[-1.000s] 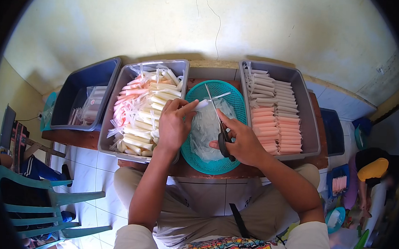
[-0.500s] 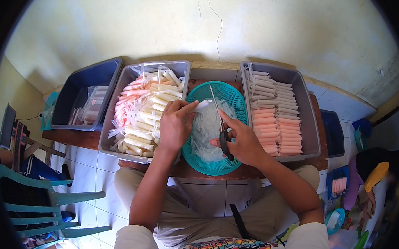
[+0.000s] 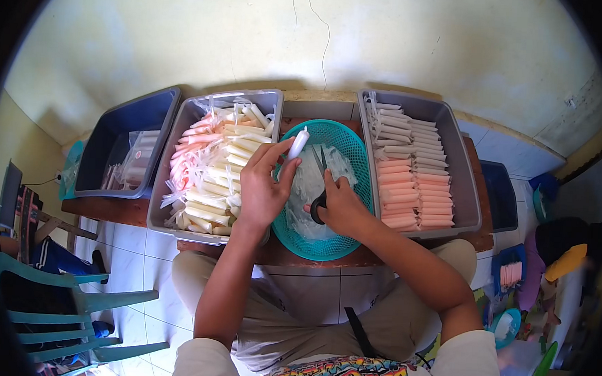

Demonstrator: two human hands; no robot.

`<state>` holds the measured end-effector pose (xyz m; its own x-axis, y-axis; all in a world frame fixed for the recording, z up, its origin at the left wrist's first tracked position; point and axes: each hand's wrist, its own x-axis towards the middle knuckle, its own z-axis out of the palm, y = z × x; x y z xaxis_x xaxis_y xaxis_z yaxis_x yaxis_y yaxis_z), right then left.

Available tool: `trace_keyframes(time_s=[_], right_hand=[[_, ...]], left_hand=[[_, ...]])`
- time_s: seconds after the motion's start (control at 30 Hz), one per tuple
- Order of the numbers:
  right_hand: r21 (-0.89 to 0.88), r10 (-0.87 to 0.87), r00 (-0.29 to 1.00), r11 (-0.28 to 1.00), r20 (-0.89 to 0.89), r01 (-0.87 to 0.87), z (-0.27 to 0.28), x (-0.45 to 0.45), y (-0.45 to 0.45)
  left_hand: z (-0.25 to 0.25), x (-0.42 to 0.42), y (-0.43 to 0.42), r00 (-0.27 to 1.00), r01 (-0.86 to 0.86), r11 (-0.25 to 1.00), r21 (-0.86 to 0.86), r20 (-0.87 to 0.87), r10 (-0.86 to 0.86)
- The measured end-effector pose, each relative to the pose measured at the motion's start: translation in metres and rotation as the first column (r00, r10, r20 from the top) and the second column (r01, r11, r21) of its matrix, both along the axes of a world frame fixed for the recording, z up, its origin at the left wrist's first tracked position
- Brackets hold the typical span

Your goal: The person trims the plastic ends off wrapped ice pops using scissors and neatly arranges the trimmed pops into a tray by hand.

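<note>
My left hand (image 3: 266,179) grips a filled white plastic tube (image 3: 299,143) by its lower part, its short tied tip pointing up. Scissors (image 3: 322,182) with black handles are in my right hand (image 3: 341,205), blades pointing up and away from me. Both hands are over a teal mesh basket (image 3: 368,157) holding a heap of clear plastic scraps (image 3: 307,209). On the left, a grey tub (image 3: 278,102) contains yellow and pink tubes with long loose plastic ends. The grey tub (image 3: 473,190) on the right has trimmed white and pink tubes stacked in rows.
A dark tub (image 3: 116,137) with some packed tubes stands far left. The wooden table (image 3: 109,212) backs onto a cracked wall (image 3: 363,41). A green plastic chair (image 3: 42,314) is lower left. Another person (image 3: 563,242) is at the right, near a blue tray (image 3: 510,270) of pink tubes.
The tube in my left hand has turned more upright. My right hand has drawn the scissors down and left, away from the tube's tip, and their blades look closer together.
</note>
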<state>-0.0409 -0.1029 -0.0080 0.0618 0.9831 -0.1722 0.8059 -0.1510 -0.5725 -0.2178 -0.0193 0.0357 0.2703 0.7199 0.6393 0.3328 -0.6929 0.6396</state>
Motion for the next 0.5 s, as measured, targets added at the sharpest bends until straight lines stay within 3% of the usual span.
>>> trace_keyframes(time_s=[0.37,0.5], right_hand=[[-0.030,-0.011,0.991,0.999,0.133,0.015,-0.036,-0.014,0.009],[-0.049,0.000,0.986,0.999,0.165,0.009,-0.026,-0.022,0.005]], left_hand=[[-0.003,0.006,-0.008,0.993,0.112,0.975,-0.194,0.048,-0.104],[-0.006,0.006,-0.009,0.989,0.143,0.971,-0.194,0.070,-0.132]])
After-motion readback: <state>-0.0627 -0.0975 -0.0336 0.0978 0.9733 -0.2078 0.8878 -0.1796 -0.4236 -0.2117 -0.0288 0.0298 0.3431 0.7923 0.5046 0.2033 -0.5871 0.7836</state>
